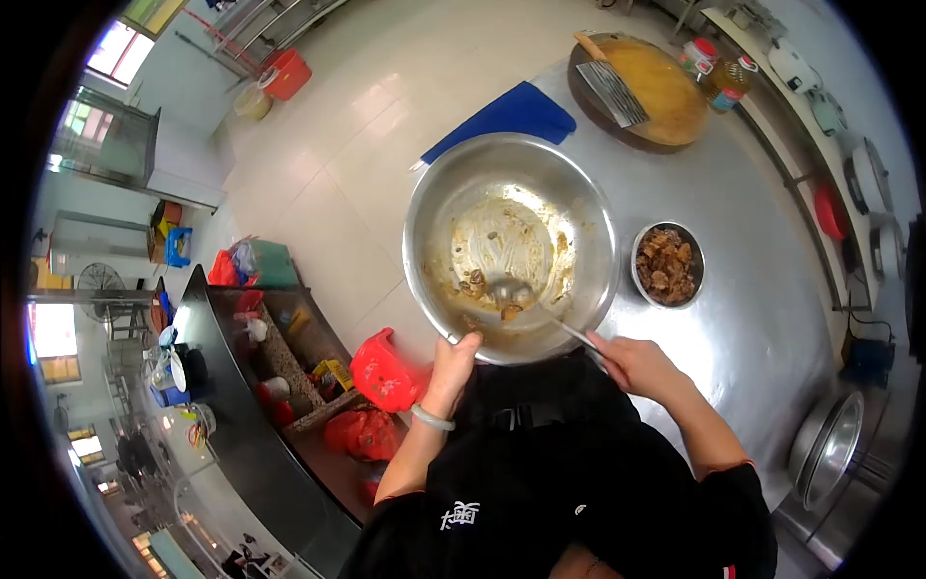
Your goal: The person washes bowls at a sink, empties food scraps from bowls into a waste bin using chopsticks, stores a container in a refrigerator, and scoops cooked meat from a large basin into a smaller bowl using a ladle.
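Note:
A large steel mixing bowl (439, 207) sits tilted near the front of the steel counter, smeared inside with oily brown sauce. My left hand (453, 372) grips its near-left rim, thumb over the edge. My right hand (637, 367) is closed around the handle of a metal spoon (569, 333). The spoon's head lies inside the bowl, low on the near wall, beside a few brown food pieces (511, 312). To the right stands a small steel bowl (701, 280) filled with brown chunks (666, 262) that look like cooked meat.
A cleaver (612, 92) lies on a round wooden chopping board (666, 87) at the back. Beside it stand an oil bottle (730, 85) and a red-lidded jar (698, 56). A blue cloth (511, 118) hangs at the counter's edge; a red stool (386, 372) is at left.

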`<state>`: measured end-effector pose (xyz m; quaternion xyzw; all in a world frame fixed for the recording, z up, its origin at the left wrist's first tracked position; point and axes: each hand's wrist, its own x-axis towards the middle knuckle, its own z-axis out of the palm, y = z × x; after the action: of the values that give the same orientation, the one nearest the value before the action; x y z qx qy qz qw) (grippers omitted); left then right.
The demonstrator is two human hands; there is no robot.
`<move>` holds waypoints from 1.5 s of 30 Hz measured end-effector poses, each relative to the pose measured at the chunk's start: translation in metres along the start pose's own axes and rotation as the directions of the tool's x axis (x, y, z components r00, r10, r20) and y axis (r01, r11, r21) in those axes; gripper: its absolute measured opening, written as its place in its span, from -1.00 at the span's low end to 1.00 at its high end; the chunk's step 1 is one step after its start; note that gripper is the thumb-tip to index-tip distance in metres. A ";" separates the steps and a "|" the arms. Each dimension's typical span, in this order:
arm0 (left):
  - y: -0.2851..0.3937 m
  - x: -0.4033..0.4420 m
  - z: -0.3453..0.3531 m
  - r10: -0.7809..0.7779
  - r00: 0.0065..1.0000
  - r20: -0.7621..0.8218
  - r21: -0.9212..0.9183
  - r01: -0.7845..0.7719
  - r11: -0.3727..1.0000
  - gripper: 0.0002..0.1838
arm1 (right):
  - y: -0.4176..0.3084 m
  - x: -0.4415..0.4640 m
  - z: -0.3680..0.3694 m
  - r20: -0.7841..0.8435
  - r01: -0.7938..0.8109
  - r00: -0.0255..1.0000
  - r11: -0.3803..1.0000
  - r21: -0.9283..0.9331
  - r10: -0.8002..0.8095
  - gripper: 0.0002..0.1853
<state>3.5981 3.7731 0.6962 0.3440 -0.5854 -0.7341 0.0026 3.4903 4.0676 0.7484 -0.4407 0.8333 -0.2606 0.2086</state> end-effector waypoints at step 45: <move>0.008 0.005 -0.009 0.142 0.986 0.092 0.259 -0.161 0.952 -0.76 | 0.020 0.038 0.012 -0.283 -0.118 0.957 0.977 -0.176 0.064 -0.42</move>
<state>3.5954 3.7606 0.7003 0.2687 -0.7027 -0.6587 -0.0083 3.4652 4.0422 0.7224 -0.3791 0.8948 -0.2282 0.0590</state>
